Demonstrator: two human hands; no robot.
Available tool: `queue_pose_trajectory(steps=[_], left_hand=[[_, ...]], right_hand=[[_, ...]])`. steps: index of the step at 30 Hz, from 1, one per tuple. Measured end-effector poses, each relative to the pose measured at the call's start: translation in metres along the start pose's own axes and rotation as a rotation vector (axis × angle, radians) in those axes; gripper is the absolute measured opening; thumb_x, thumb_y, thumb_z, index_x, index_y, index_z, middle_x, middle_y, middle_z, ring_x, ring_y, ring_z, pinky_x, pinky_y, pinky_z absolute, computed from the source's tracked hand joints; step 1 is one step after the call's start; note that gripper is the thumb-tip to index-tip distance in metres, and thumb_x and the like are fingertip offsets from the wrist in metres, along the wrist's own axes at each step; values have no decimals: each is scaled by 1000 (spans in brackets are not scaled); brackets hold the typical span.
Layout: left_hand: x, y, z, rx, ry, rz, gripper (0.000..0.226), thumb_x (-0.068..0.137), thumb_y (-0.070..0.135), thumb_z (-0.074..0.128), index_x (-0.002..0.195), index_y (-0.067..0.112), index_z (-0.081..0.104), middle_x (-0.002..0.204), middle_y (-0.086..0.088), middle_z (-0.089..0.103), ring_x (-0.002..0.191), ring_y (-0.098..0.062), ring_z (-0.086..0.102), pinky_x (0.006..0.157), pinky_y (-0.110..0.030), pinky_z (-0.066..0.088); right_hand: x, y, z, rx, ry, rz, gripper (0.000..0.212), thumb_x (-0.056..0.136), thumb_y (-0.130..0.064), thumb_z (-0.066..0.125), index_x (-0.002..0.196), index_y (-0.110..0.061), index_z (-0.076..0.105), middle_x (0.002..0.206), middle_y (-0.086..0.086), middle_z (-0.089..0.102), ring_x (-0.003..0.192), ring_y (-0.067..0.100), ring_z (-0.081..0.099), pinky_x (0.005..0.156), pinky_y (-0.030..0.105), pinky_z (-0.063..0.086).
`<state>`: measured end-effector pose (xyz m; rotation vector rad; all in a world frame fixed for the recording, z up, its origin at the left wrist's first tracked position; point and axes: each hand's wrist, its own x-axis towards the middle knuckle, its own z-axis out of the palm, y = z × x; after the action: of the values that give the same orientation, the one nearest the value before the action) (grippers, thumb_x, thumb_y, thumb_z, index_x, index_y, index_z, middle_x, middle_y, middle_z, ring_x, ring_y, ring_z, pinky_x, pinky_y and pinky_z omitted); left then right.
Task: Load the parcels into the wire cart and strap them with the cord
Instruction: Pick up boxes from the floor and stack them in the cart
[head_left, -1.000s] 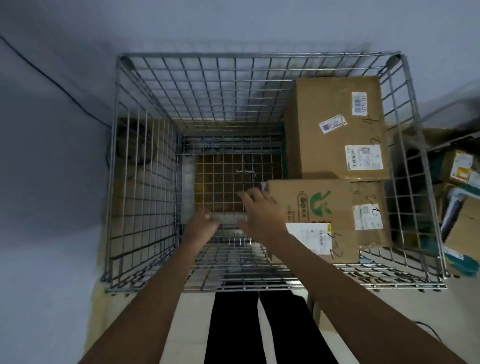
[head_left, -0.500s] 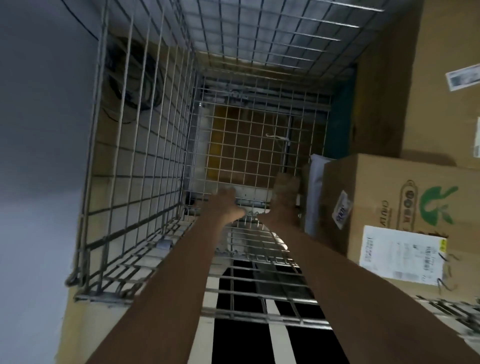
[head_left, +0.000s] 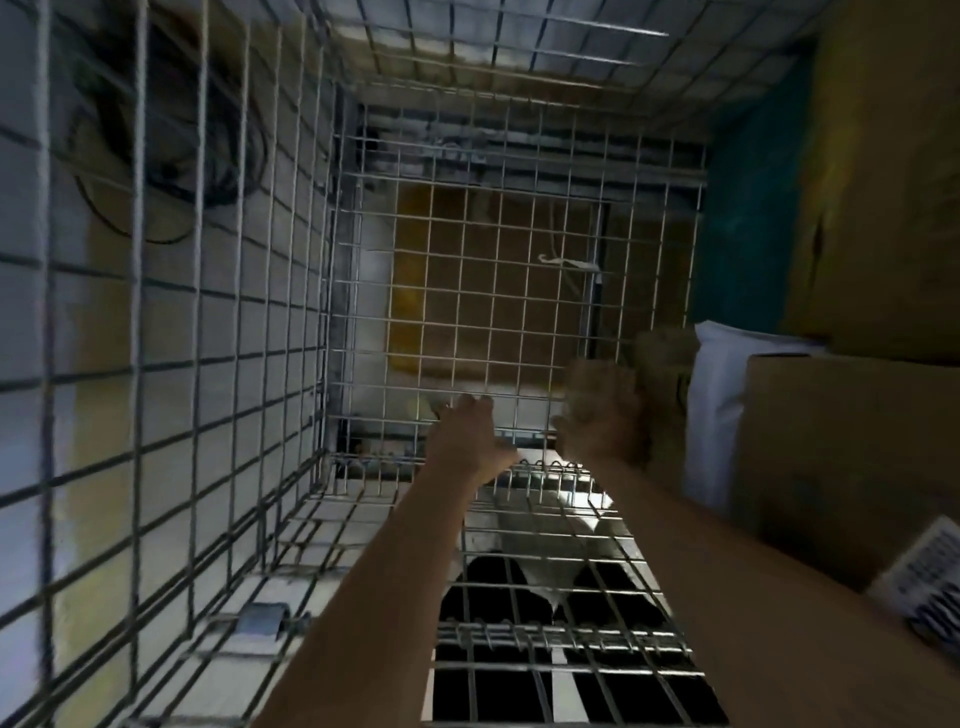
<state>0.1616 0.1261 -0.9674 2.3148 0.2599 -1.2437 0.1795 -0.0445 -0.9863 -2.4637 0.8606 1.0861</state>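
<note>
Step in hand: both arms reach deep into the wire cart (head_left: 218, 395), down toward its mesh floor; I judge this to be either settling a load low in the free left half or reaching for the cord.
How to do it well: keep the wrists clear of the wire edges, work in the free half beside the stacked boxes, and lean no weight on the near wall, since the cart could tip or roll.
Left hand (head_left: 470, 441): low by the mesh floor, fingers bent forward over the wire; whether it grips a wire or only rests there I cannot tell.
Right hand (head_left: 602, 415): blurred, fingers seemingly spread and raised, just beside the parcels; nothing visible in it, contact unclear.
Parcels: a cardboard box (head_left: 852, 447) sits in the cart's right side, a white padded parcel (head_left: 714, 415) wedged against its left face, a taller box (head_left: 883, 171) behind them.
Cord: not plainly seen; a pale tie (head_left: 569, 262) hangs on the floor mesh, too small to identify.
Progress: loading partly done, strapping not yet begun.
</note>
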Motion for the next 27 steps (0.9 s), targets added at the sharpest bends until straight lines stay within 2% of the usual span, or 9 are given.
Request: queue_pose_trajectory(steps=[4, 7, 9, 11, 14, 17, 22, 25, 27], left_hand=[[8, -7, 8, 18, 24, 14, 79, 80, 42, 72, 143, 14, 35, 146, -11, 39, 132, -29, 40, 109, -44, 38], [16, -14, 12, -1, 40, 25, 68, 81, 33, 70, 138, 15, 41, 138, -9, 46, 123, -27, 46, 103, -45, 42], [19, -17, 14, -12, 48, 19, 65, 81, 31, 70, 138, 15, 42, 137, -8, 47, 123, -27, 46, 103, -45, 42], [20, -17, 14, -5, 51, 10, 66, 82, 31, 68, 140, 16, 40, 141, -8, 43, 127, -28, 42, 105, -46, 40], [17, -15, 10, 92, 50, 4, 72, 84, 35, 65, 146, 18, 32, 152, -7, 31, 137, -30, 32, 110, -47, 34], [4, -8, -2, 168, 83, -2, 72, 83, 37, 66, 145, 19, 33, 149, -7, 34, 134, -29, 35, 109, -46, 34], [-35, 11, -57, 268, 222, -39, 63, 82, 37, 65, 138, 20, 42, 144, -8, 41, 132, -29, 40, 109, -46, 35], [-67, 27, -108, 297, 321, -54, 59, 81, 47, 63, 132, 21, 48, 136, -8, 48, 124, -31, 44, 103, -45, 39], [-92, 44, -145, 332, 382, -64, 59, 83, 48, 61, 134, 21, 47, 138, -7, 46, 126, -31, 43, 104, -45, 37]], right_hand=[[12, -4, 29, -95, 122, -50, 111, 70, -52, 78, 153, -25, 10, 152, 21, 30, 129, 44, 40, 97, 50, 46], [24, -3, 44, -191, 197, -37, 113, 69, -59, 73, 152, -37, -1, 159, 21, 5, 135, 49, 29, 96, 61, 43], [25, -2, 44, -296, 212, -50, 106, 75, -61, 67, 153, -35, -2, 158, 22, 1, 137, 48, 23, 98, 61, 42], [27, -2, 41, -349, 255, -50, 99, 79, -56, 66, 152, -36, 1, 157, 23, 1, 137, 47, 20, 102, 57, 40], [26, -1, 39, -392, 319, -52, 96, 78, -42, 69, 150, -38, 5, 152, 27, 14, 130, 44, 32, 101, 50, 38], [9, -5, 35, -243, 228, -41, 97, 78, -43, 72, 151, -38, 10, 151, 24, 20, 129, 41, 35, 101, 48, 37], [-56, -43, 3, -143, 246, -199, 94, 68, -50, 75, 144, -34, 23, 140, 16, 33, 113, 34, 44, 84, 40, 45], [-101, -79, -38, 5, 225, -241, 88, 73, -44, 75, 145, -37, 24, 138, 16, 31, 104, 27, 52, 67, 28, 44], [-129, -105, -75, 41, 209, -295, 88, 78, -46, 71, 148, -37, 18, 142, 16, 27, 107, 28, 53, 70, 32, 49]])
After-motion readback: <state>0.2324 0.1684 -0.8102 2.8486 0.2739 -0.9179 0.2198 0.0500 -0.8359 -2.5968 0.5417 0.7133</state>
